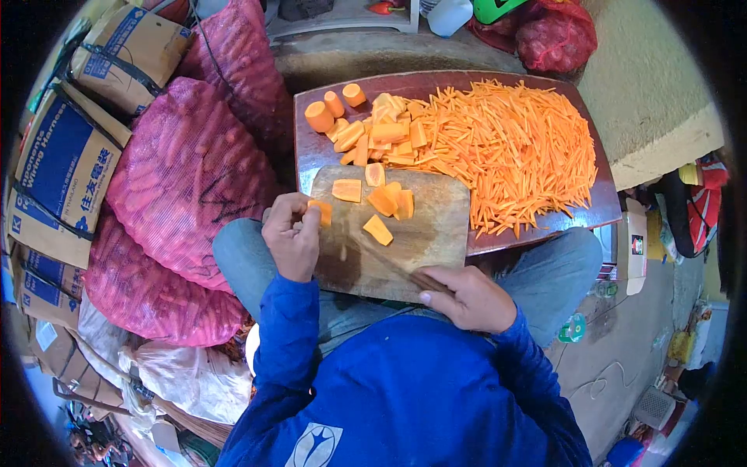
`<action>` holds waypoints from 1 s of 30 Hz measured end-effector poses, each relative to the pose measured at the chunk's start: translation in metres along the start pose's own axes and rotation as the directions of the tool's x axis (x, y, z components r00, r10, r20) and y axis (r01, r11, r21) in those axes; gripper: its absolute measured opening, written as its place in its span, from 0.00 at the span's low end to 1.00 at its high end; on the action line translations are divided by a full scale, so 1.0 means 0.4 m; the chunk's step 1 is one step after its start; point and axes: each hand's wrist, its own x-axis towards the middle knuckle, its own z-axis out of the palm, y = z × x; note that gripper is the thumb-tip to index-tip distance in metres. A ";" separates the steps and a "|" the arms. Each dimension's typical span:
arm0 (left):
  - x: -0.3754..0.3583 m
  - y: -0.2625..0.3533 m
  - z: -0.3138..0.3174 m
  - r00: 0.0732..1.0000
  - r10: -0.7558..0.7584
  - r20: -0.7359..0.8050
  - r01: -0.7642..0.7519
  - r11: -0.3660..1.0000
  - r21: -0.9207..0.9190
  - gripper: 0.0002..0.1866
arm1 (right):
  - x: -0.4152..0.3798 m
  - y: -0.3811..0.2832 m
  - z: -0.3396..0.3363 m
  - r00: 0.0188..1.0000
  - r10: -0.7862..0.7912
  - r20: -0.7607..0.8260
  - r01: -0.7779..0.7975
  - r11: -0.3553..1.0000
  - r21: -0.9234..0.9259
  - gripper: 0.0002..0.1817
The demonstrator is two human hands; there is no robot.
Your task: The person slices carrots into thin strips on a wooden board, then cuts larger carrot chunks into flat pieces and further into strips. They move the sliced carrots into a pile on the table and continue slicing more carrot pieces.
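Note:
My left hand [294, 233] pinches a piece of carrot [320, 212] over the left edge of the wooden cutting board [350, 268]. My right hand [471, 297] is wrapped round the handle of a knife [430, 282] at the board's lower right. The blade is thin and hard to make out, pointing up and left across the board. Several flat carrot slices [383, 201] lie loose on the board's upper half. Behind them, thicker carrot chunks [319, 117] and slabs stand at the table's left, beside a large heap of carrot strips [513, 148].
The board rests partly on a low dark red table [311, 156] and over my crossed legs. Pink mesh sacks [187, 171] bulge close on my left, with cardboard boxes [66, 171] behind them. A concrete ledge [661, 140] runs at the right; a red mesh bag [556, 39] sits at the back.

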 end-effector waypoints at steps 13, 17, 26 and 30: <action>-0.125 -0.012 0.040 0.972 0.041 0.233 -0.083 0.981 0.176 0.02 | 0.124 0.062 -0.066 0.995 0.056 -0.082 -0.072 0.975 -0.212 0.16; -0.121 0.009 0.044 0.972 -0.056 0.228 0.019 0.987 0.160 0.03 | 0.163 0.049 -0.054 0.996 0.002 -0.090 -0.021 0.977 -0.211 0.17; -0.124 -0.012 0.036 0.949 0.126 0.290 -0.168 0.978 0.123 0.11 | 0.290 0.116 -0.127 0.996 -0.017 -0.087 -0.016 0.931 -0.365 0.18; -0.126 -0.045 0.047 0.968 -0.106 0.229 0.110 0.994 -0.005 0.11 | 0.251 0.081 -0.191 0.999 0.003 -0.033 -0.012 0.954 -0.301 0.16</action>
